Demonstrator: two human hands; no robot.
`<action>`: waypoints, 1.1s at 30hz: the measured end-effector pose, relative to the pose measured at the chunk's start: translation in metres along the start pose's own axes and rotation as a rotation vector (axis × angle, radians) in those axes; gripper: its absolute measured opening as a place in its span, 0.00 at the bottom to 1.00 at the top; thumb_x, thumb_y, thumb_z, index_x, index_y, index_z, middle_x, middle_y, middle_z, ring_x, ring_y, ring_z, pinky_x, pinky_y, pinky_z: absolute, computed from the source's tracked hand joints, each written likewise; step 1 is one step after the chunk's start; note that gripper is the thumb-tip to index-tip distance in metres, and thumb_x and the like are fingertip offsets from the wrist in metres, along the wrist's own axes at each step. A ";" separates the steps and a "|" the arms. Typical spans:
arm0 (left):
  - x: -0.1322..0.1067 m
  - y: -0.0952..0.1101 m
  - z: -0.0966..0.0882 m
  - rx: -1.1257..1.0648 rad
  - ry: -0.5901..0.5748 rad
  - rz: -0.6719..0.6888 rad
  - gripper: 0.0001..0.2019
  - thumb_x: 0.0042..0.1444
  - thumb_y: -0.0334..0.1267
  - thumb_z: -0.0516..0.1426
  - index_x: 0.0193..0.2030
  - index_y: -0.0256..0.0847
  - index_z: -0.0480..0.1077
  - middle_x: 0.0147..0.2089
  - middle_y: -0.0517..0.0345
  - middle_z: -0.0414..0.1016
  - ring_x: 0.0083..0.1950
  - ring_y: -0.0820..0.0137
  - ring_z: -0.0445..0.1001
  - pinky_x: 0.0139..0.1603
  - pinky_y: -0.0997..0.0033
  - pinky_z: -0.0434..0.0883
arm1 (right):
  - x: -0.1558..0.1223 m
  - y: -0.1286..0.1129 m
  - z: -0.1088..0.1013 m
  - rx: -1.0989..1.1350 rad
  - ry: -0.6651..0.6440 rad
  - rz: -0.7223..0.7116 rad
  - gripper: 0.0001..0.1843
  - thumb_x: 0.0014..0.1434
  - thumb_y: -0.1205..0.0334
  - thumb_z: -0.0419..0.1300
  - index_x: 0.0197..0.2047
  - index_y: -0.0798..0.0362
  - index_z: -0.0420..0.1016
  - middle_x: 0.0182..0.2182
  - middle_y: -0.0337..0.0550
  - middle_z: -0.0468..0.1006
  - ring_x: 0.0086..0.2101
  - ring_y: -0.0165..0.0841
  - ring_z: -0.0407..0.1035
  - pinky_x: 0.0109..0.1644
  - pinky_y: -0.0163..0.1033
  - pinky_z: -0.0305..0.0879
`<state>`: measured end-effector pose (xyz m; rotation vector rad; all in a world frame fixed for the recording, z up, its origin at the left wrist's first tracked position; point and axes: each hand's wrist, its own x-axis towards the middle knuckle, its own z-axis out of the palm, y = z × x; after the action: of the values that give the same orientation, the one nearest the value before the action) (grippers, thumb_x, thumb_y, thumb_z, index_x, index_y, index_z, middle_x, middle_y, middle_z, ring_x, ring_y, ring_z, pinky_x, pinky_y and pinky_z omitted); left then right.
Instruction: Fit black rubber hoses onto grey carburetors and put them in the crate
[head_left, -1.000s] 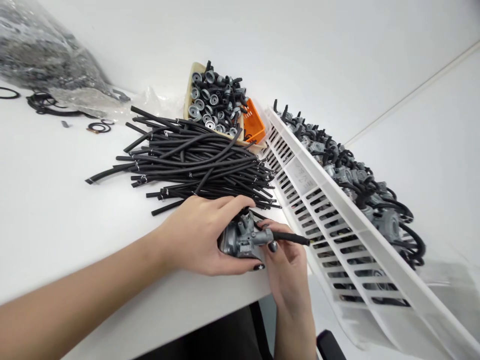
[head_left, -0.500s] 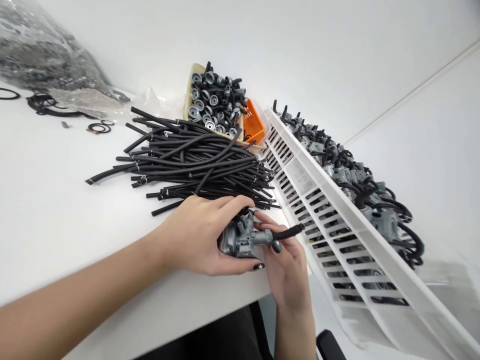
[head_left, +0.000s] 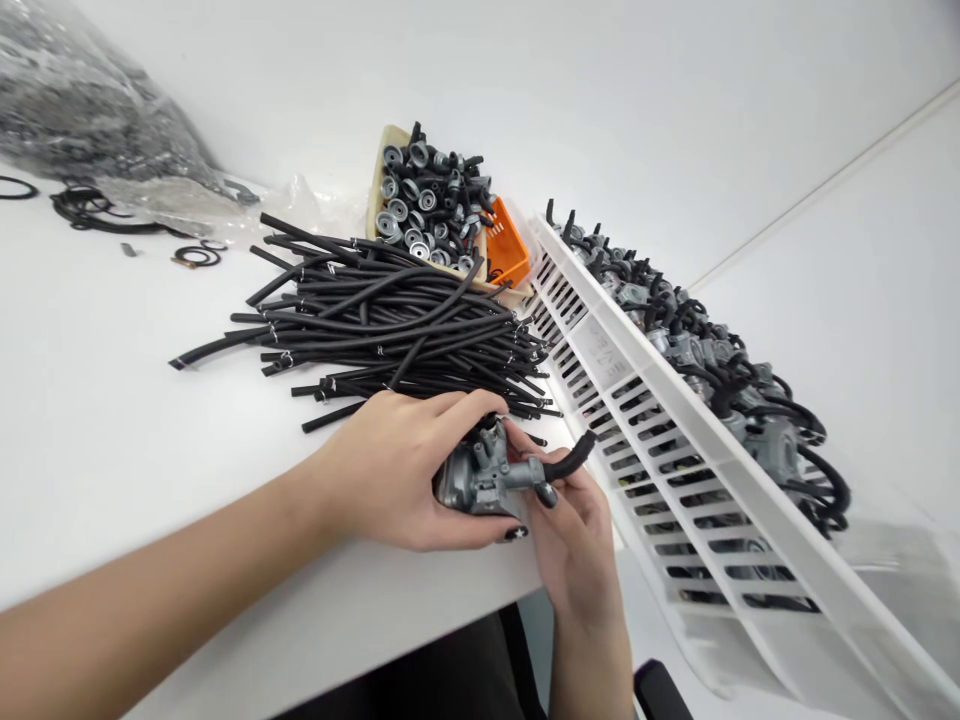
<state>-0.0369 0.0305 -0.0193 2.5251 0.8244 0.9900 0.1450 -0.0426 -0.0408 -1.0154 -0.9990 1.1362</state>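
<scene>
A grey metal carburetor (head_left: 484, 472) is held over the table's front edge, with my left hand (head_left: 405, 470) wrapped around its body. On its right side sits a metal cap (head_left: 534, 472) with a short black rubber sleeve (head_left: 571, 458) that bends upward to the right. My right hand (head_left: 574, 530) is closed on this cap, thumb tip at its near side and fingers partly hidden behind it. Just behind my hands lies a heap of black rubber hoses (head_left: 390, 315).
A cream bin (head_left: 373, 195) of metal caps with rubber sleeves stands at the back, beside an orange basket (head_left: 508, 250). Along the right runs a white slotted crate (head_left: 600, 350) full of carburetors (head_left: 686, 350). Plastic bags (head_left: 90, 110) and black rings (head_left: 199, 256) are at left.
The cap's rubber sleeve has turned, from nearly straight to curving upward. My right thumb has shifted slightly left along the cap. The carburetor in my left hand has barely moved.
</scene>
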 end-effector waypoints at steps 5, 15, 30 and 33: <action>0.000 0.000 0.000 0.011 -0.005 0.000 0.29 0.49 0.58 0.58 0.53 0.42 0.63 0.46 0.54 0.80 0.38 0.63 0.80 0.35 0.68 0.72 | 0.002 0.001 0.000 -0.025 0.017 -0.017 0.11 0.54 0.57 0.68 0.42 0.48 0.78 0.53 0.48 0.78 0.52 0.43 0.72 0.54 0.46 0.68; 0.000 0.002 0.000 0.023 0.007 0.043 0.29 0.49 0.57 0.58 0.54 0.42 0.63 0.47 0.54 0.80 0.40 0.63 0.81 0.33 0.69 0.71 | 0.001 0.004 -0.003 -0.071 -0.024 -0.070 0.12 0.58 0.59 0.65 0.46 0.44 0.78 0.53 0.45 0.78 0.54 0.40 0.70 0.58 0.47 0.65; 0.000 -0.002 0.001 -0.058 0.007 -0.035 0.27 0.47 0.56 0.58 0.51 0.44 0.62 0.42 0.58 0.80 0.36 0.64 0.80 0.31 0.69 0.68 | 0.002 0.000 -0.002 -0.027 -0.020 -0.019 0.12 0.54 0.58 0.67 0.43 0.48 0.81 0.54 0.49 0.77 0.55 0.46 0.70 0.56 0.51 0.67; 0.000 -0.001 0.001 -0.058 0.004 -0.040 0.27 0.48 0.56 0.58 0.51 0.45 0.62 0.43 0.58 0.80 0.37 0.64 0.80 0.32 0.70 0.68 | 0.001 -0.001 -0.002 -0.037 -0.028 -0.037 0.12 0.54 0.58 0.66 0.43 0.49 0.81 0.54 0.50 0.77 0.54 0.47 0.70 0.57 0.52 0.67</action>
<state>-0.0367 0.0318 -0.0203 2.4495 0.8321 0.9920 0.1471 -0.0420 -0.0401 -1.0090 -1.0610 1.1077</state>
